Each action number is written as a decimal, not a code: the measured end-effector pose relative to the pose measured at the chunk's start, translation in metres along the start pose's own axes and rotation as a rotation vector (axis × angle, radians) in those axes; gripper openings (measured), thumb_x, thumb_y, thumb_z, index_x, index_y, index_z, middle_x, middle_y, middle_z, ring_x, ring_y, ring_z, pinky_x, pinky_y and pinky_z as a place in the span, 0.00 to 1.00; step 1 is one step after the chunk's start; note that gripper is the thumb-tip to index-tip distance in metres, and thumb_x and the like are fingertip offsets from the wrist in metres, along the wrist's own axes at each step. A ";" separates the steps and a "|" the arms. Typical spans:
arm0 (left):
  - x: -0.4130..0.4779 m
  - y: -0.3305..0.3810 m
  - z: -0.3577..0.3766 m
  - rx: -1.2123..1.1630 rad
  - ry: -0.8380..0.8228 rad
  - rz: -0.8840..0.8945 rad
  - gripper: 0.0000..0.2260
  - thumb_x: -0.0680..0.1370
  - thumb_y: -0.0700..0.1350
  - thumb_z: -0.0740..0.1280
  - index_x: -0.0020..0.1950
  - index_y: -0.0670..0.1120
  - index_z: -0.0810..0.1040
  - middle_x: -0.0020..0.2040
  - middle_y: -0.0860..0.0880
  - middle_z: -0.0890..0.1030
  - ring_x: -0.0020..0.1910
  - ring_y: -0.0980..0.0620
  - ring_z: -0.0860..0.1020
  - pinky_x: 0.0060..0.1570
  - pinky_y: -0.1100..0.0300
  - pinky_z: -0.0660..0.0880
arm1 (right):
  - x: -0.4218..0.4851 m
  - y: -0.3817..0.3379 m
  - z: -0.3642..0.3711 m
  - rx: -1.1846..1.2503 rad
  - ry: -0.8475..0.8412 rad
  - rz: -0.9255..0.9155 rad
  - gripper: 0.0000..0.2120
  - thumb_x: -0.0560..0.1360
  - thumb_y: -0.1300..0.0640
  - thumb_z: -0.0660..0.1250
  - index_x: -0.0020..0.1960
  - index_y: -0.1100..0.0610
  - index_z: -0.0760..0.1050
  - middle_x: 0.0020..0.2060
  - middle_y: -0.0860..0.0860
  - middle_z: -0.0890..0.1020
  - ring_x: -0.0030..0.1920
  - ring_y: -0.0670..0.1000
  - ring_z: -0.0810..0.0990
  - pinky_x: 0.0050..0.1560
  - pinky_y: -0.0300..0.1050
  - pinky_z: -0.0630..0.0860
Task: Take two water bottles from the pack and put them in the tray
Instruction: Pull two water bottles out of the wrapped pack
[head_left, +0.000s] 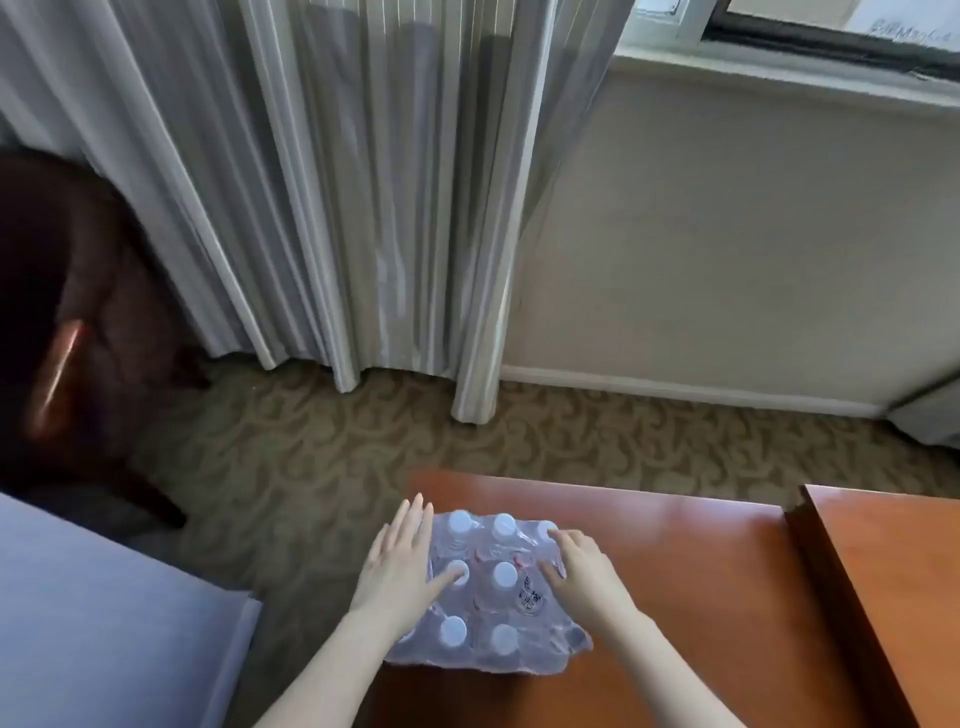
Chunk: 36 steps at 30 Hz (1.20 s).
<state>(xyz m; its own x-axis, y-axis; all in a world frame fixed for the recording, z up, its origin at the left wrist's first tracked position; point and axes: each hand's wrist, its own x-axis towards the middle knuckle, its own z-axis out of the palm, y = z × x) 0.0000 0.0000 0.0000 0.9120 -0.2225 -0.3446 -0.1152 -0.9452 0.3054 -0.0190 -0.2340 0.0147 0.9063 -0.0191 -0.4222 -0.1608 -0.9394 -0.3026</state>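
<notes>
A shrink-wrapped pack of water bottles (493, 603) with white caps stands on the left end of a reddish wooden table (685, 582). My left hand (402, 564) lies flat against the pack's left side, fingers spread, thumb on a cap. My right hand (582, 566) rests on top of the pack at its right side, fingers curled onto the plastic wrap. The wrap looks closed over the caps. No tray is in view.
A second wooden surface (893, 597) adjoins the table on the right. Grey curtains (363, 208) hang behind, over patterned carpet (322, 467). A dark chair (78, 338) stands at the left and a blue-grey cushion (104, 623) lies at the lower left.
</notes>
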 end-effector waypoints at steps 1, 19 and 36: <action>-0.001 -0.001 0.008 -0.003 -0.028 0.007 0.42 0.74 0.70 0.48 0.78 0.45 0.40 0.79 0.49 0.39 0.78 0.51 0.38 0.76 0.55 0.42 | -0.002 0.000 0.004 0.015 -0.006 0.013 0.23 0.79 0.49 0.57 0.72 0.56 0.62 0.69 0.53 0.69 0.68 0.54 0.67 0.66 0.46 0.66; -0.006 -0.016 0.045 0.097 0.000 0.095 0.49 0.69 0.75 0.50 0.71 0.46 0.26 0.74 0.49 0.27 0.67 0.54 0.20 0.64 0.56 0.21 | 0.016 -0.063 0.042 -0.215 0.094 -0.316 0.15 0.78 0.52 0.57 0.62 0.55 0.70 0.53 0.53 0.77 0.55 0.56 0.72 0.56 0.48 0.67; -0.005 -0.015 0.050 0.058 0.103 0.104 0.52 0.69 0.73 0.55 0.75 0.45 0.30 0.75 0.47 0.33 0.68 0.54 0.23 0.64 0.54 0.23 | 0.028 -0.086 0.043 -0.080 0.128 -0.239 0.09 0.72 0.53 0.63 0.50 0.57 0.72 0.44 0.52 0.80 0.46 0.53 0.71 0.44 0.45 0.58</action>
<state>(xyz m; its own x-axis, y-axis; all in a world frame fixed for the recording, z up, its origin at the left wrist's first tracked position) -0.0227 0.0039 -0.0470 0.9292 -0.2967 -0.2205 -0.2304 -0.9313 0.2821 0.0038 -0.1392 -0.0080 0.9577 0.1675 -0.2339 0.0898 -0.9465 -0.3101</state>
